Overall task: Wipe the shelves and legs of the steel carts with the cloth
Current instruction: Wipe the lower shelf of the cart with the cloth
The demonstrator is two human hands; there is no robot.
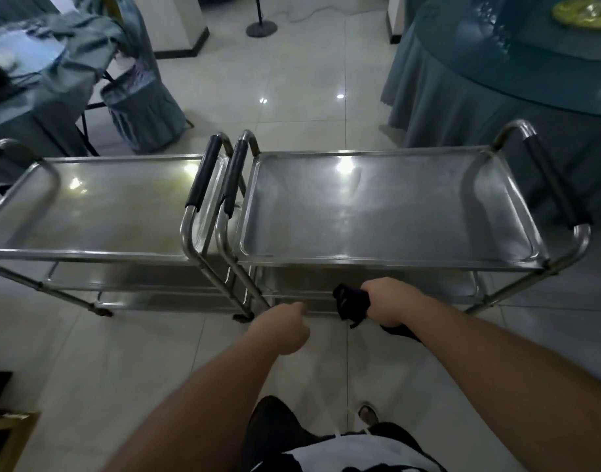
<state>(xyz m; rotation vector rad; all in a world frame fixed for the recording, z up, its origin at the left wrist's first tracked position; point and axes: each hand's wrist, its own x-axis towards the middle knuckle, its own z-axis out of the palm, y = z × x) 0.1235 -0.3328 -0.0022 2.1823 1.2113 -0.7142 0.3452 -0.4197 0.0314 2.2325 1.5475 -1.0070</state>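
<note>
Two stainless steel carts stand side by side on the pale glossy tiled floor (292, 107), their near ends almost touching. The left steel cart (98, 206) and the right steel cart (387, 206) each have a flat tray-like top shelf with a raised rim and at least one lower shelf visible beneath; how many shelves lie below in all cannot be told. Four tubular handles show, two per cart, each with a black padded sleeve; the two inner ones (203, 172) (234, 178) stand just beside each other.

Two bare forearms reach forward and down. The right hand (391, 303) is clenched around one dark, crumpled cloth (351, 303), which bunches out to the left of the fist, just below the front edge of the right cart's top shelf and level with its lower shelf. Whether the cloth touches the steel cannot be told. The left hand (285, 330) has its grip curled into a loose fist holding nothing, close to the front left leg (237, 267) of the right cart, not clearly touching it.

Behind the carts stand one round counter draped in blue-grey cloth (496, 80) at right and one cloth-covered counter (36, 73) at left.
</note>
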